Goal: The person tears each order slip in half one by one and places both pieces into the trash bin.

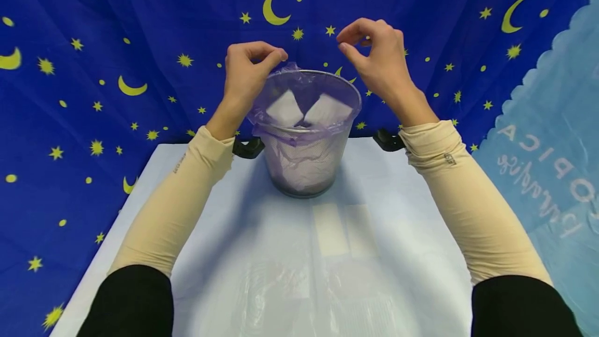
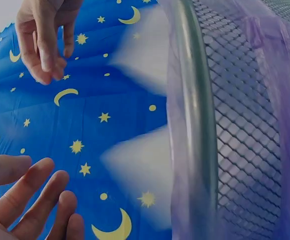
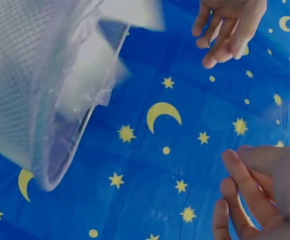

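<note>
A mesh waste bin (image 1: pixel 304 170) stands at the back of the table, lined with a thin purple plastic bag (image 1: pixel 334 131) folded over its rim. Two white sheet-like pieces (image 1: pixel 284 109) (image 1: pixel 329 109) show at its mouth; in the wrist views they are blurred and poke past the rim. My left hand (image 1: pixel 248 74) is above the bin's left rim, fingers bent loosely, holding nothing. Higher up on the right, my right hand (image 1: pixel 381 59) hovers with thumb and fingers apart, also holding nothing. Both hands (image 2: pixel 32 202) (image 3: pixel 262 192) look free of the bag.
The table (image 1: pixel 210 274) has a pale covering with shiny clear plastic (image 1: pixel 337 295) at the front. Two pale rectangular patches (image 1: pixel 329 230) show before the bin. A blue star-and-moon cloth (image 1: pixel 164 40) hangs behind, and a light blue lettered cloth (image 1: pixel 557 134) at right.
</note>
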Available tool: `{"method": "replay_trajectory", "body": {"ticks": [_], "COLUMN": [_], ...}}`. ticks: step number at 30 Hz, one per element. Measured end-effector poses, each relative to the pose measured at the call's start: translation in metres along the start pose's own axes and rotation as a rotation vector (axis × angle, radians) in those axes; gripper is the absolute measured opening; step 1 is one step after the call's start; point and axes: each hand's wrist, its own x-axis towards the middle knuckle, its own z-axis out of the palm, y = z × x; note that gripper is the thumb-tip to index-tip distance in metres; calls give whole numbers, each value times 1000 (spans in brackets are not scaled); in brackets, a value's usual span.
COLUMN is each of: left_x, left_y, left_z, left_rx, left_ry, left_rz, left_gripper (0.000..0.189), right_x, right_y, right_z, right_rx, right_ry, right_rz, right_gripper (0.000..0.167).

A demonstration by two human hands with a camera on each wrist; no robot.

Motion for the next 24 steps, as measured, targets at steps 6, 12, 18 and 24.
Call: {"method": "replay_trajectory", "body": {"ticks": [6, 12, 18, 24], "left_x": [-7, -13, -20, -26], "left_y": [-10, -33, -52, -70], "left_z": [-10, -28, -45, -60], "left_rx": [-9, 21, 25, 47], "left_ry": [17, 28, 23, 32], "left_rz": [-19, -79, -146, -201], "left_gripper": [16, 18, 18, 20], "right_x": [-8, -20, -34, -47], "right_y": [8, 22, 41, 61], "right_z": [-3, -4, -7, -10], "right_rx": [5, -1, -20, -35], "right_ry": [5, 2, -7, -28], "right_rz": [20, 45, 81, 120], "right_gripper": [18, 21, 22, 24]}}
